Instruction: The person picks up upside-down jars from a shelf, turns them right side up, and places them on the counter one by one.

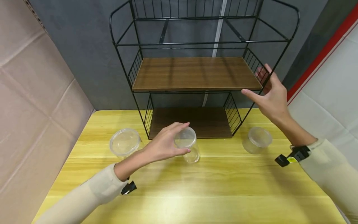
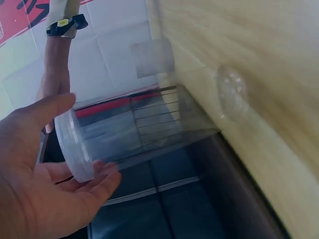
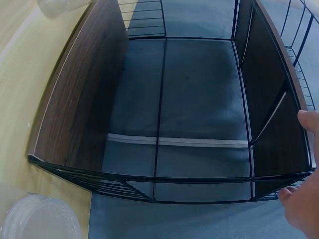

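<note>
My left hand holds a clear lidded jar near its top, with the thumb on the near side and fingers on the far side. In the left wrist view the fingers lie around the pale lid. I cannot tell whether the jar's base touches the table. At the right side of a black wire rack with wooden shelves, my right hand grips the frame by the middle shelf. Its thumb is in front, and its fingers reach behind the side grille, partly hidden.
A wide clear container stands on the yellow wooden table, left of the rack and partly behind the left forearm. To the right is a smaller clear tub. A grey wall is behind the rack, with pale sheets on both sides.
</note>
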`<state>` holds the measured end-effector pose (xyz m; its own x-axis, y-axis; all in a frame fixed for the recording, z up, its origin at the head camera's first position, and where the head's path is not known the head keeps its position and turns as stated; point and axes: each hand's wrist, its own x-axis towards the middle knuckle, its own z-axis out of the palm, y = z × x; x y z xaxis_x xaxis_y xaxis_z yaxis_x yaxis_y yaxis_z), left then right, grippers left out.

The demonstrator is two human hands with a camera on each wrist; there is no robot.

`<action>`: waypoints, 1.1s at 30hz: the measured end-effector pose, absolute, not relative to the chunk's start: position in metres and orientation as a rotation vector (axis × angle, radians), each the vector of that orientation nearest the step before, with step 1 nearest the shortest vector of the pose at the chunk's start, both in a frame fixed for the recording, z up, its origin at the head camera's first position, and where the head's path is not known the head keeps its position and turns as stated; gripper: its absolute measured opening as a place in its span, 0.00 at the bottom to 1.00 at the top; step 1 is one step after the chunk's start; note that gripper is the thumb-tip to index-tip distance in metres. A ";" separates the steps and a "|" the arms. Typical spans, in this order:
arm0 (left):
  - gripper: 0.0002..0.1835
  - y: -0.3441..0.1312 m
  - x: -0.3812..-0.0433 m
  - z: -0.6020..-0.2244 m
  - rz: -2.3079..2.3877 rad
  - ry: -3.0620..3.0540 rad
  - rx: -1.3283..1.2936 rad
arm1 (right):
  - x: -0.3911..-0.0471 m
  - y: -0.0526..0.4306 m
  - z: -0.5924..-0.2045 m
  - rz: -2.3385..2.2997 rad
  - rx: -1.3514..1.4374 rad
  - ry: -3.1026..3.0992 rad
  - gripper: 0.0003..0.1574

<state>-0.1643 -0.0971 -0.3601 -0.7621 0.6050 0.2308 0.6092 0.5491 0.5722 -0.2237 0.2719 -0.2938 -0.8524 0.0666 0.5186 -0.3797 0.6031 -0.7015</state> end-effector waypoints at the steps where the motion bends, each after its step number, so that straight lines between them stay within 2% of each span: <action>1: 0.50 -0.095 -0.165 -0.359 -1.014 -2.759 -1.103 | -0.224 0.272 -0.294 1.195 0.255 -2.325 0.62; 7: 0.51 -0.086 -0.169 -0.357 -0.971 -2.781 -1.183 | -0.224 0.272 -0.295 1.220 0.263 -2.321 0.63; 18: 0.52 -0.074 -0.167 -0.366 -1.006 -2.786 -1.133 | -0.223 0.270 -0.296 1.195 0.271 -2.320 0.62; 33: 0.54 -0.094 -0.161 -0.350 -0.968 -2.817 -1.015 | -0.226 0.280 -0.300 1.220 0.335 -2.321 0.59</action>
